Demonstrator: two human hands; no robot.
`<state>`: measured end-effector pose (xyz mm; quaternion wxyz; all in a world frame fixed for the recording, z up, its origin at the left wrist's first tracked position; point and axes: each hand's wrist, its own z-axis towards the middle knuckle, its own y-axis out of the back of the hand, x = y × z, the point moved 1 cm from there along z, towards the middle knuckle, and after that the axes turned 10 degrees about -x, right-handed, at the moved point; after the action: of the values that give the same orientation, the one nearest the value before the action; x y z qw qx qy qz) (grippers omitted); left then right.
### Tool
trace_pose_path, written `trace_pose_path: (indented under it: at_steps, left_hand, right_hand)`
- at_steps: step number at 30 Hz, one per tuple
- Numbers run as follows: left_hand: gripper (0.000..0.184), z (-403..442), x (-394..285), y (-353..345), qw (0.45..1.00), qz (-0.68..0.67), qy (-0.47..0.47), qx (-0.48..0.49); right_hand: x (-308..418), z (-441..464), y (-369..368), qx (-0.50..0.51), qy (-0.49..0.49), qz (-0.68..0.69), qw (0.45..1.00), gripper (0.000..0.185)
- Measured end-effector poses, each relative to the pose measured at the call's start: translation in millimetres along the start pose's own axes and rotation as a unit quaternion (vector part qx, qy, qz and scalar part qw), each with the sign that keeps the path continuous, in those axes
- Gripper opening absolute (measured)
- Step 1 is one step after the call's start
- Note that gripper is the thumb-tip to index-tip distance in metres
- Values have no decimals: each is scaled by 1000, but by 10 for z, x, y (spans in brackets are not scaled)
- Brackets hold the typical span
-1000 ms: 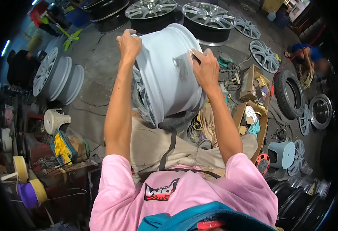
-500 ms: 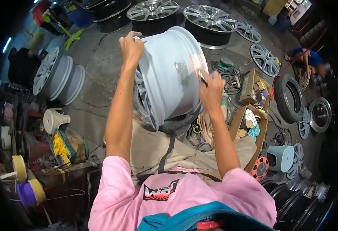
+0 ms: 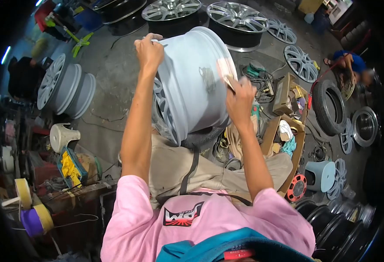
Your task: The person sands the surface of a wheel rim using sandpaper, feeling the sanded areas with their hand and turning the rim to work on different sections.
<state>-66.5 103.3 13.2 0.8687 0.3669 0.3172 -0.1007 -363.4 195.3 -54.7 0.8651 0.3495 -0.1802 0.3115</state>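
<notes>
One grey wheel rim (image 3: pixel 189 83), on its side above the lap. Left hand (image 3: pixel 150 52): fingers curled over its edge. Right hand (image 3: pixel 241 97): fingers pinching a thin flat tool (image 3: pixel 229 83) (pale smear (image 3: pixel 224 67) just beside) at the opposite edge.

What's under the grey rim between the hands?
What looks like a black tire shows past the lower edge of the rim. The rest is covered, contact between them included.
</notes>
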Motion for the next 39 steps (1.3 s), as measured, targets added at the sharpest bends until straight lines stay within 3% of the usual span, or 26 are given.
trace_pose_path:
  at_steps: [3, 5, 12, 16, 22, 24, 25, 28, 32, 34, 39]
  left_hand:
    - [32, 116, 11, -37, 1000, -8, 3, -7]
    - [32, 144, 91, -19, 1000, -16, 17, -2]
    - [33, 25, -27, 8, 1000, -8, -6, -3]
    - [32, 127, -9, 22, 1000, -15, 25, 5]
    - [33, 64, -23, 40, 1000, -3, -4, -5]
    - [33, 52, 11, -36, 1000, -5, -5, 12]
    - [33, 127, 12, -69, 1000, -12, -2, 11]
    - [33, 238, 148, -105, 1000, -19, 20, 8]
    - [32, 188, 152, -34, 1000, -14, 18, -1]
    - [33, 106, 1, -5, 1000, -18, 8, 2]
    - [32, 160, -8, -39, 1000, -5, 17, 12]
  right_hand:
    - [60, 595, -303, -41, 85, 1, 995, 22]
    - [94, 766, -433, 4, 106, -46, 993, 27]
    - [-1, 18, -26, -6, 64, -59, 996, 27]
    - [143, 621, -308, -13, 106, -81, 991, 24]
    - [90, 35, 39, 12, 62, -87, 994, 30]
    - [93, 96, -18, -21, 72, -78, 994, 27]
    - [43, 244, -166, -44, 101, -80, 991, 16]
    - [150, 665, -405, -35, 118, -96, 988, 11]
    - [133, 399, -160, -30, 121, -89, 988, 17]
    - [59, 130, 14, 8, 71, -70, 995, 17]
    - [83, 718, -338, 8, 141, -99, 985, 22]
